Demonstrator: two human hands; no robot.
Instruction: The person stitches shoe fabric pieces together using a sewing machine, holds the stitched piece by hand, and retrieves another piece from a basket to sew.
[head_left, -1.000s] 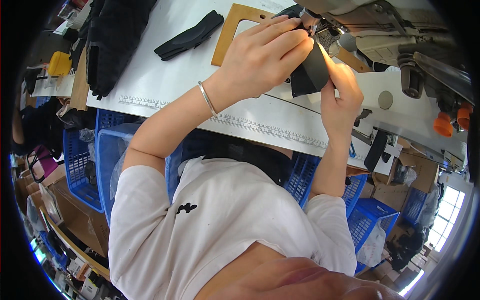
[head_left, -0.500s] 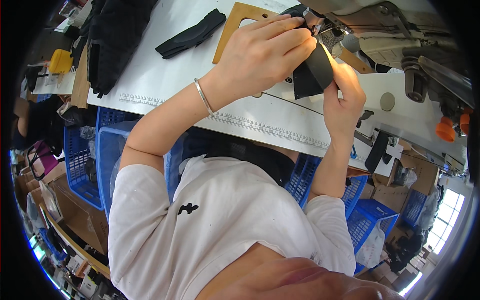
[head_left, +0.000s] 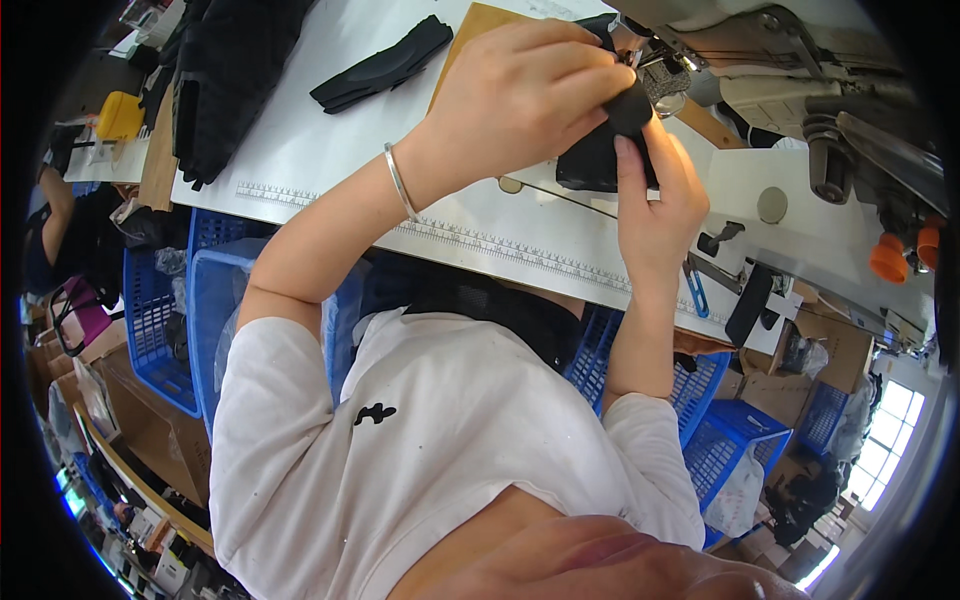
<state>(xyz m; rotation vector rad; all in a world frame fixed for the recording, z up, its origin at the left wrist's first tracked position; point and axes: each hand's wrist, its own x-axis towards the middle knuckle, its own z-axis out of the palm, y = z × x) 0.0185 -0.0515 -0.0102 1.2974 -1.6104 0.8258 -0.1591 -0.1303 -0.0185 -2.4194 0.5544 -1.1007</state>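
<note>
Blue bin (head_left: 203,320) holds plastic (head_left: 233,320); right hand (head_left: 662,205), black piece (head_left: 588,166).

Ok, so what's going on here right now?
A person is at a sewing machine, both hands on a black piece close by its lit needle area. The left hand has its fingers on the upper part; the right hand pinches the near side between thumb and fingers. A folded black strip lies apart on the white table.

We wear white short-sleeved T-shirt (head_left: 450,440), small black motif (head_left: 375,413) on chest; silver bangle (head_left: 399,182) on left wrist; black garment (head_left: 495,315) below hem.
</note>
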